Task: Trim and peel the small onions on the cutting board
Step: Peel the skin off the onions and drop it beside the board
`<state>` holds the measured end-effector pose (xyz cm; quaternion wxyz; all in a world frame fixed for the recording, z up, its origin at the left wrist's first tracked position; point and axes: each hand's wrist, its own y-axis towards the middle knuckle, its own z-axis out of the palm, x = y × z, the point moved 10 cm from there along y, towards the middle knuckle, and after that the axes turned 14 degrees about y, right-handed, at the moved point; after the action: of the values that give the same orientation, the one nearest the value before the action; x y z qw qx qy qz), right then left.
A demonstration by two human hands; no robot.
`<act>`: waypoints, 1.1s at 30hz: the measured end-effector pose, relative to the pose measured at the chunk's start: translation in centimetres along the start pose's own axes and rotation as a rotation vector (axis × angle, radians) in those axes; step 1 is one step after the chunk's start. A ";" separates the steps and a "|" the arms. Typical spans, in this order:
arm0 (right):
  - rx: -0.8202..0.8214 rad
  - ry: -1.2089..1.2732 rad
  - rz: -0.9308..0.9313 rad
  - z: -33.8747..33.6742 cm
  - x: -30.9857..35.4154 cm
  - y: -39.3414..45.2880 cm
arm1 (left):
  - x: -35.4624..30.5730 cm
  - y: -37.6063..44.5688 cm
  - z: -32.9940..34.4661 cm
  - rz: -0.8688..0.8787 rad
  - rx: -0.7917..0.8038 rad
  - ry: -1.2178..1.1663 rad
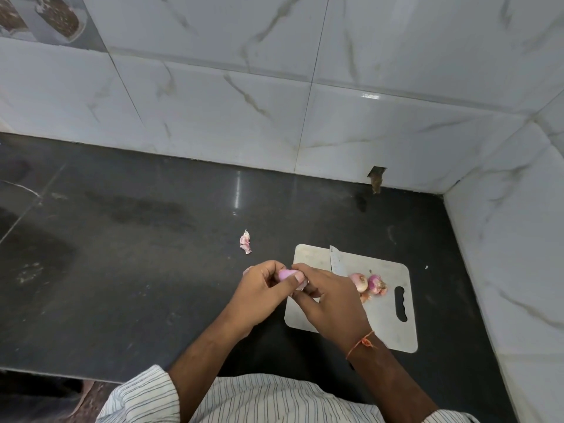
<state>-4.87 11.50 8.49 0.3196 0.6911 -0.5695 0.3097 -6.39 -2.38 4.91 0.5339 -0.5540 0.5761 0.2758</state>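
- The dark polished stone counter (128, 270) meets a wall of white marble-patterned tiles (274, 96) and carries everything else.
- A pale grey rectangular cutting board (387, 325) with a slotted handle hole lies on the counter at the person's right, just in front of the body.
- The left hand (259, 296) is held above the counter just left of the board's near-left corner, fingers curled round a small pink-purple onion (287, 274), thumb pressed on its near side.
- The right hand (331, 303) meets it from the right, fingertips pinching at the same onion's right end, where a pale flap of skin shows; it probably pulls skin away.
- The held onion's long axis runs roughly left to right between the two hands, so the skin should strip off to the right, toward the board.
- A steel knife blade (337, 262) lies on the board just behind the right hand; its handle is hidden.
- Two small unpeeled pink onions (367, 282) sit touching on the board, right of the right hand, which is the nearer for picking them up.
- A scrap of pink onion skin (246, 242) lies on the counter, beyond the left hand.
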 end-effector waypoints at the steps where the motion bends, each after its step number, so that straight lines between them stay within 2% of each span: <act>1: 0.000 -0.007 0.009 0.1 -0.1 0.0 | -0.1 0.1 -0.2 0.023 -0.028 0.037; 4: -0.006 -0.016 0.035 -0.1 -0.4 0.0 | 0.0 0.3 -0.7 0.046 -0.086 0.095; 7: -0.007 0.019 0.079 -0.4 -0.4 0.4 | 0.1 0.2 -0.9 0.033 -0.080 0.000; 14: -0.025 0.533 0.368 0.7 -2.8 0.1 | 0.8 -0.8 -1.6 0.064 -0.109 -0.273; 18: -0.034 0.683 0.440 1.4 -3.9 -0.2 | 1.6 -1.0 -2.3 0.021 -0.185 -0.359; 22: -0.078 0.682 0.458 1.8 -3.7 -0.6 | 1.9 -0.7 -1.5 -0.013 -0.117 -0.377; 26: -0.117 0.608 0.422 1.9 -3.4 -0.6 | 1.5 -0.4 -1.8 0.019 -0.130 -0.314; 29: -0.218 0.662 0.507 0.5 -5.4 -0.7 | 0.9 -0.6 -2.3 0.072 -0.119 -0.294; 33: -0.122 0.599 0.569 0.6 -7.3 -0.7 | 1.8 0.0 -3.1 0.052 -0.134 -0.100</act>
<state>-5.35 15.49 2.27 0.4130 0.3652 -0.6369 0.5389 -6.99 -5.86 4.18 0.5165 -0.5589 0.5430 0.3549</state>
